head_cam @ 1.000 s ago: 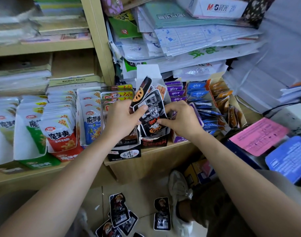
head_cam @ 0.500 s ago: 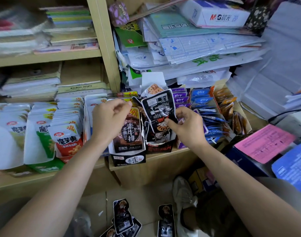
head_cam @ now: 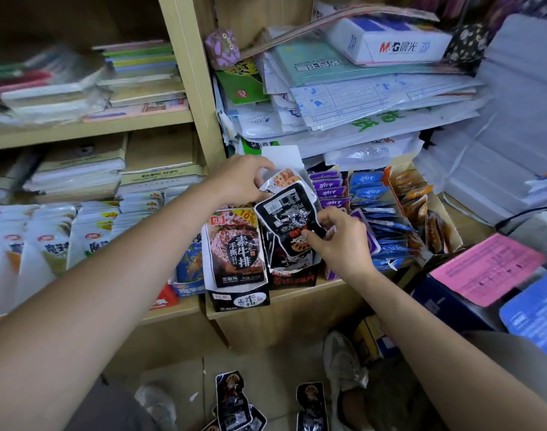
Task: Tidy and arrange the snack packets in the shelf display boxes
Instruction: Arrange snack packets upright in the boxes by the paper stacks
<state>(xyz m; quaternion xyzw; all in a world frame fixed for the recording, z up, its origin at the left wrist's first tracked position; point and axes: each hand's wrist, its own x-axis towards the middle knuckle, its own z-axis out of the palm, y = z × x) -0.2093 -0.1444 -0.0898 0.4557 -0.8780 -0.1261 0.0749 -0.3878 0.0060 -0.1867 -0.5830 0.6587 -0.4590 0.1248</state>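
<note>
Your right hand [head_cam: 337, 241] pinched the black packet [head_cam: 287, 213] over its box [head_cam: 294, 279]; your left hand [head_cam: 238, 181] seemingly gripped packets [head_cam: 283, 178] behind. That loose edge pinch could have dropped it onto the floor [head_cam: 266, 368].

Glossy plastic pkt [head_cam: 289, 217], wood shelf [head_cam: 185, 57]

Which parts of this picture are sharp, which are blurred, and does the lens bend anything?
Head view: the black packet in the right hand is sharp, its print clear; the white packets at the left edge and the pink paper are smeared; the shelf post leans, bent by the wide lens.
</note>
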